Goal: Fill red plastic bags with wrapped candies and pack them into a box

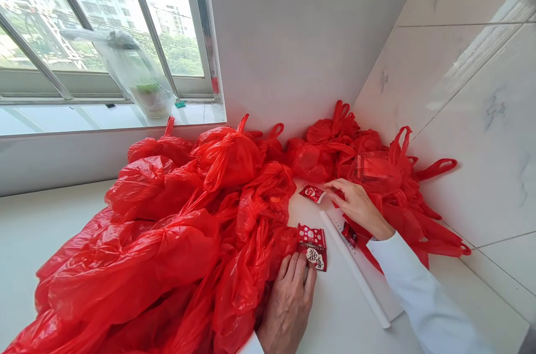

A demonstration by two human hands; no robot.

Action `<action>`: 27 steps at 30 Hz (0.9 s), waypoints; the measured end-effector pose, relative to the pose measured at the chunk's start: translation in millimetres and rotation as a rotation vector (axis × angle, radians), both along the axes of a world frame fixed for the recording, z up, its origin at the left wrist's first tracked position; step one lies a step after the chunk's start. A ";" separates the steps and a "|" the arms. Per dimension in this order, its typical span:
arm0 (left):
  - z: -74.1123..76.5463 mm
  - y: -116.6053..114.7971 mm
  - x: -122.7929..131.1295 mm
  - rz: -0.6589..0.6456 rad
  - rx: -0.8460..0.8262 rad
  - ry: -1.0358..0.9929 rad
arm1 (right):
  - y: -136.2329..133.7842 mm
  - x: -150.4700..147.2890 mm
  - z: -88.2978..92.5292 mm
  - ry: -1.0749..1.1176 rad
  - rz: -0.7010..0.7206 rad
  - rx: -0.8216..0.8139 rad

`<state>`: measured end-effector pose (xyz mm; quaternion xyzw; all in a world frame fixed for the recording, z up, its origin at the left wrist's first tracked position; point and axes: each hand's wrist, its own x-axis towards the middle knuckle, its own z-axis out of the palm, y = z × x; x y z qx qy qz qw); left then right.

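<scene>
My left hand [288, 304] lies low in the middle with its fingers flat on the white counter, their tips touching a small red packet with white characters [316, 257]. A second red packet with white dots [311, 235] lies just above it. My right hand [355, 203], in a white sleeve, reaches in from the right with its fingers stretched toward a third small red packet [312, 193], touching its edge. Another small red packet [349, 234] shows under that wrist.
A large heap of knotted red plastic bags [176, 231] fills the counter's left side, and more red bags [368, 170] pile in the corner. A white ruler-like strip [355, 270] lies beside my right arm. A clear bag with a pot [138, 77] stands on the window sill.
</scene>
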<state>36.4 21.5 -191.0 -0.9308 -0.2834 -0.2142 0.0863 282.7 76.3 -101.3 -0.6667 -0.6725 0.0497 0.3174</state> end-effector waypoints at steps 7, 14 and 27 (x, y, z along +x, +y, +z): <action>-10.4 4.3 0.1 -0.017 0.074 -0.085 | 88.6 10.6 5.7 0.011 -0.228 0.127; -22.0 10.6 2.6 -0.028 0.117 -0.150 | 98.7 5.6 -17.9 -0.134 -0.104 -0.076; -16.6 7.3 1.5 -0.041 0.059 -0.098 | 86.8 3.7 -0.2 -0.209 -0.204 -0.010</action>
